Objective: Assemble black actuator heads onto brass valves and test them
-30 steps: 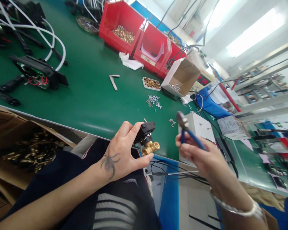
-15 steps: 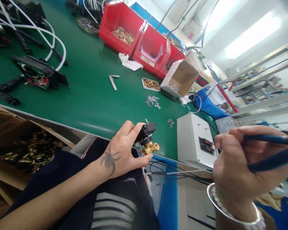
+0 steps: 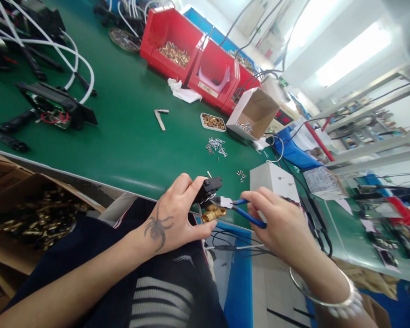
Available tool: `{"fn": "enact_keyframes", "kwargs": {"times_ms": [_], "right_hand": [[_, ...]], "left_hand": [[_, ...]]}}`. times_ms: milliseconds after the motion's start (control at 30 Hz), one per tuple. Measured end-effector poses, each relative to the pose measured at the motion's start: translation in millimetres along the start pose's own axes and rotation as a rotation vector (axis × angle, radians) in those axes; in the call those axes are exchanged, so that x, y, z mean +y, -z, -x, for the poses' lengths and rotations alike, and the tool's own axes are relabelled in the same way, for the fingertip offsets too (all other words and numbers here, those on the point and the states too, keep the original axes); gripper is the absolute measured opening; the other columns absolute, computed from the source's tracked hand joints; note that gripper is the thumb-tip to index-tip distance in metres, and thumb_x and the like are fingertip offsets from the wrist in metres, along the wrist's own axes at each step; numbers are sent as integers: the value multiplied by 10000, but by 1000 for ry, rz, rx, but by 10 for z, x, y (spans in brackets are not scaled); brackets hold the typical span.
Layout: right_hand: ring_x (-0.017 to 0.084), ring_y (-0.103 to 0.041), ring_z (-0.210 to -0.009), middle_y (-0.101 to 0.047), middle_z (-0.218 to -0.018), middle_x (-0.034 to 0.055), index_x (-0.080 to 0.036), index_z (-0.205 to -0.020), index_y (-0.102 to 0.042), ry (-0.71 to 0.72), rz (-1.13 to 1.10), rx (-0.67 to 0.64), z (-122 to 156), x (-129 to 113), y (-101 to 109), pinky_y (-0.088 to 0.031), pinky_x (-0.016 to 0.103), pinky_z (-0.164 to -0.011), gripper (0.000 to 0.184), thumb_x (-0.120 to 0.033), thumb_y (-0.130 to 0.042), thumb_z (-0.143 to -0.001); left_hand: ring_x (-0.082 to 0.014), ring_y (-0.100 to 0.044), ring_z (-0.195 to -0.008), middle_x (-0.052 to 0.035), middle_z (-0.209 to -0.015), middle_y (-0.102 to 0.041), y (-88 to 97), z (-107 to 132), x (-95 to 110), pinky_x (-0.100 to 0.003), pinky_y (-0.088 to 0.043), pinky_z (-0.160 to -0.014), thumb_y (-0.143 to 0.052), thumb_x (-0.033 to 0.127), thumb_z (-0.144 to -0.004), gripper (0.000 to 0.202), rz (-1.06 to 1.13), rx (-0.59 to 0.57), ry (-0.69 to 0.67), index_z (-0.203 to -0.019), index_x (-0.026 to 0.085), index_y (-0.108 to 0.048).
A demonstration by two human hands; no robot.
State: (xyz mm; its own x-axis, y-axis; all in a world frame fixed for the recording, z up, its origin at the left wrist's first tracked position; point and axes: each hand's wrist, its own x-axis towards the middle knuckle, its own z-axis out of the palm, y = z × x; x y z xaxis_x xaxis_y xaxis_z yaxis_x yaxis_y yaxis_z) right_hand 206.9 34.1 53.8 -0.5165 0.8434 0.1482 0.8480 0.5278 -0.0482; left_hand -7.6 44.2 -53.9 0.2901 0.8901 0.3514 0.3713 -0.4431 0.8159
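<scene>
My left hand point(image 3: 177, 214) is closed around a brass valve point(image 3: 213, 213) with a black plastic body point(image 3: 210, 186) on top, held just over the table's front edge. Blue-handled pliers point(image 3: 241, 207) are in my right hand point(image 3: 280, 223), their handles somewhat spread. The jaws reach the spot where the black body meets the brass; what they grip there is too small to make out. Close by on the table lie a few small screws point(image 3: 241, 175) and a pile of small metal clips point(image 3: 217, 146).
Red bins point(image 3: 171, 41) with brass parts stand at the back, near a small carton point(image 3: 253, 114) and a tin of brass pieces point(image 3: 213, 122). A white box point(image 3: 271, 180) is behind my right hand. Wired black housings point(image 3: 54, 105) lie left; a carton of brass fittings point(image 3: 37, 218) sits below.
My right hand has swung in from the right with the pliers, bringing their jaws to the valve. My left hand and the valve have stayed almost in place.
</scene>
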Motion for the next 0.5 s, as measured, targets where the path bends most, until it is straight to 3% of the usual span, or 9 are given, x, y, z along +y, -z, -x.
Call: {"fn": "enact_keyframes", "kwargs": {"times_ms": [33, 133, 167, 200, 267, 300, 333, 433, 500], "right_hand": [[164, -560, -619, -604, -770, 8, -235, -1012, -631, -57, -5, 94, 5, 7, 3, -412, 279, -561, 188, -128, -555, -878], [155, -563, -658, -604, -851, 14, -230, -1024, -620, -238, -36, 638, 29, 26, -13, -435, 287, -616, 170, -156, -636, -872], [156, -565, -661, -598, -845, 11, -230, -1016, -619, -227, -37, 650, 36, 34, -28, -432, 284, -607, 171, -149, -634, -866], [158, -569, -657, -595, -825, 9, -227, -999, -619, -175, -35, 535, 40, 43, -43, -426, 279, -590, 164, -136, -611, -863], [163, -577, -644, -597, -776, 8, -224, -977, -623, -49, -20, 117, 43, 58, -61, -414, 274, -558, 179, -113, -544, -861], [164, -574, -638, -601, -769, 10, -225, -983, -623, -30, -15, -9, 45, 62, -63, -412, 276, -555, 183, -120, -531, -865], [165, -569, -642, -608, -791, 15, -227, -1001, -618, -59, -15, 5, 48, 62, -62, -415, 281, -563, 175, -138, -537, -875], [182, -552, -728, -588, -941, 44, -248, -1108, -566, -296, -3, 547, 60, 41, -78, -444, 319, -652, 175, -206, -524, -943], [182, -536, -720, -571, -931, 33, -266, -1115, -555, -277, -8, 625, 61, 29, -115, -441, 318, -649, 189, -193, -505, -948]], "left_hand": [[-179, -572, -819, -22, -994, -473, 0, 0, 0, -346, -585, -737, -734, 322, -771, 583, 2, -5, 1, -1287, 200, -493], [-176, -562, -817, -17, -980, -466, -3, 0, -3, -341, -586, -740, -737, 340, -772, 597, 9, -15, -10, -1300, 200, -495], [-178, -562, -823, -18, -982, -466, -3, 0, -5, -342, -587, -744, -738, 346, -771, 608, 7, -15, -13, -1308, 199, -492], [-181, -564, -833, -21, -989, -470, -4, 0, -7, -345, -588, -751, -740, 346, -771, 615, 3, -16, -11, -1313, 196, -490], [-183, -571, -839, -27, -1002, -478, -4, -1, -9, -349, -589, -760, -743, 340, -770, 615, -1, -15, -2, -1310, 187, -492], [-182, -573, -836, -28, -1002, -480, -4, -1, -9, -350, -590, -759, -743, 335, -770, 610, -1, -15, 1, -1305, 182, -493], [-181, -574, -830, -27, -999, -479, -5, -2, -10, -351, -591, -757, -742, 334, -771, 606, 1, -15, 0, -1303, 180, -494], [-183, -564, -821, -22, -988, -474, -10, -5, -14, -360, -595, -751, -738, 352, -778, 616, -2, -15, -21, -1316, 200, -478], [-192, -562, -839, -26, -996, -476, -14, -5, -17, -368, -597, -758, -738, 363, -778, 635, -14, -15, -32, -1330, 210, -463]]}}
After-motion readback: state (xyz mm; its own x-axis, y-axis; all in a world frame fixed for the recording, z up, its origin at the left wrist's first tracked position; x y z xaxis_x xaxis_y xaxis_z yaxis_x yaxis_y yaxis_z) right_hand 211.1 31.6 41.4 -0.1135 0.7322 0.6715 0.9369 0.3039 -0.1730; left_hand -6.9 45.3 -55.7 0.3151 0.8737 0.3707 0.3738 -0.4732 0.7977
